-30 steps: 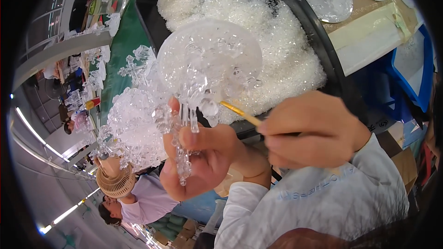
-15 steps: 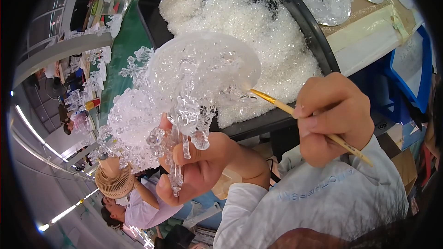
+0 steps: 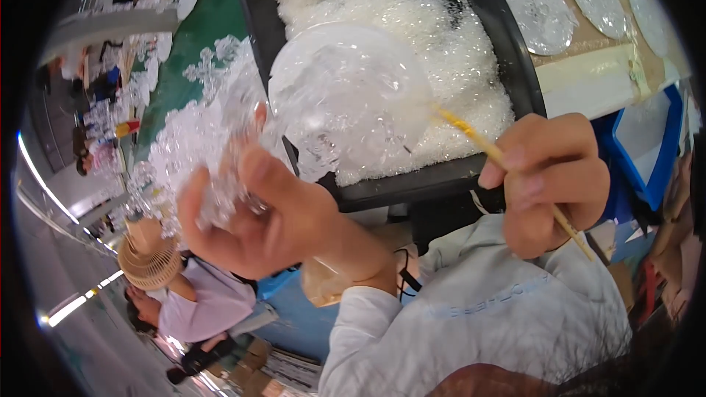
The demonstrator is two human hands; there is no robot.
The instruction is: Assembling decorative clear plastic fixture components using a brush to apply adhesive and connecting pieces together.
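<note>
Swung left since the earlier frame, the left hand (image 3: 257, 209) curls round a clear, disc-based ornament (image 3: 346, 84), its disc over the black tray (image 3: 512, 40) of glittering flakes (image 3: 471, 88). At the tray's near right corner, the right hand (image 3: 553, 184) pinches a wooden brush (image 3: 482, 145); below the tray, blue lettering (image 3: 507, 298) marks a grey shirt (image 3: 471, 345); left, a green table (image 3: 204, 33).

Green tabletop (image 3: 212, 18) bears heaped clear pieces (image 3: 184, 136) beside a black tray (image 3: 412, 185); clear discs (image 3: 540, 18) lie on brown surface (image 3: 588, 43)

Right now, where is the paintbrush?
In the head view, the paintbrush is right of centre, in the right hand, its tip near the right rim of the clear disc.
</note>
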